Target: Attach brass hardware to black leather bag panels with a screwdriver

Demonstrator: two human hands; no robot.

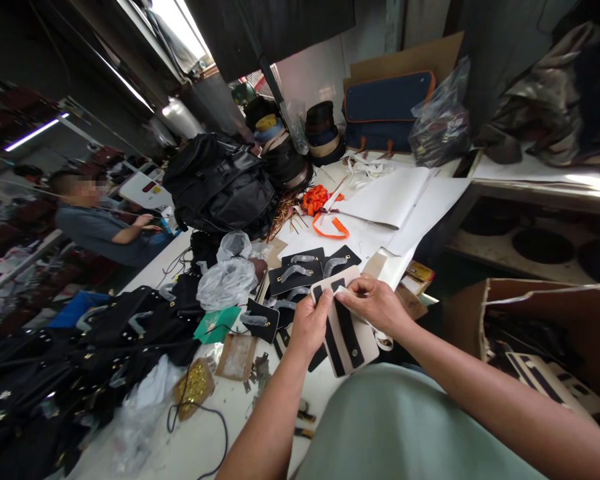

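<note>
A beige panel [366, 341] with two black strips lengthwise on it is in front of me, tilted over the table. My left hand [307, 328] grips its left edge, thumb on top near the upper end. My right hand [377, 305] pinches a small white piece [341, 291] at the top of the right-hand black strip; whether the piece is stuck to the strip I cannot tell. A round metal stud [355, 353] shows near that strip's lower end. Just beyond my hands lie several black panels [295, 275] with plastic-wrapped handles.
Left of my hands are a box of gold-coloured fittings [195, 388], a black cable and clear plastic bags [227, 283]. Farther back stand a black backpack [220, 183] and a navy bag [387, 99]. A cardboard box [555, 310] holds more panels at right. A person [107, 227] works at left.
</note>
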